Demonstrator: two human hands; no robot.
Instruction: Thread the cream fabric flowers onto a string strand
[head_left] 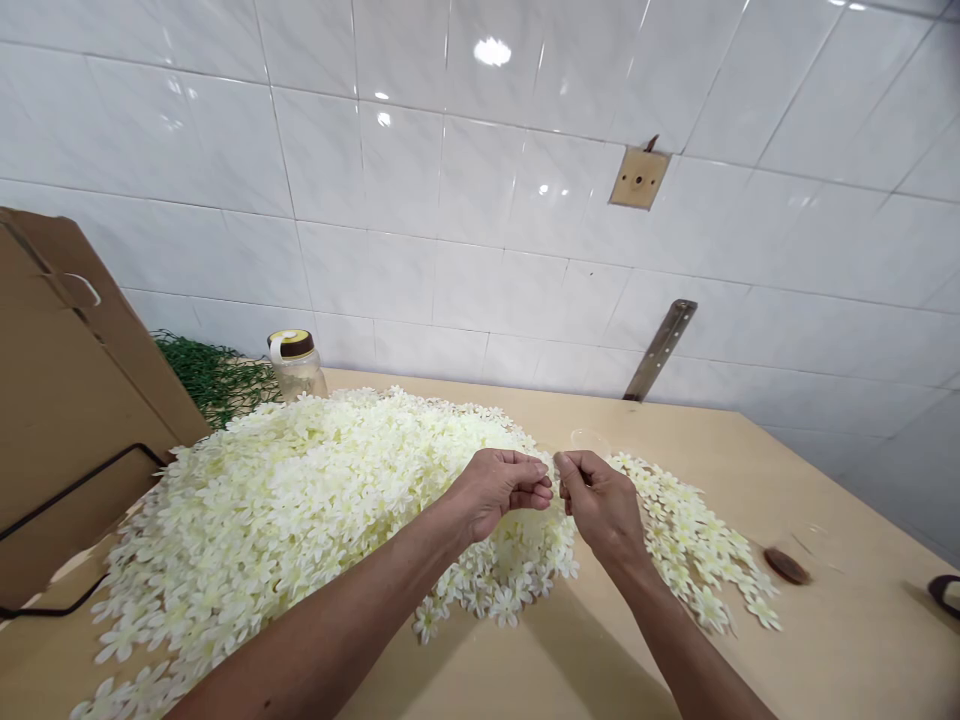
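My left hand (504, 492) and my right hand (598, 497) are close together in the middle of the view, both with fingers pinched. Whatever lies between the fingertips is too small to make out. Under and left of my left hand spreads a large heap of white-yellow artificial flowers (322, 490). To the right of my right hand lies a smaller spread of the same artificial flowers (694, 530). A thin clear loop (590, 442), perhaps of thread, shows faintly just behind my right hand.
A cardboard box (82, 370) stands at the left, with green netting-like foliage (214, 375) and a clear bottle (296, 365) behind the heap. A brown oval object (786, 565) lies on the table (750, 450) at the right. A metal bracket (661, 350) stands against the tiled wall (465, 190).
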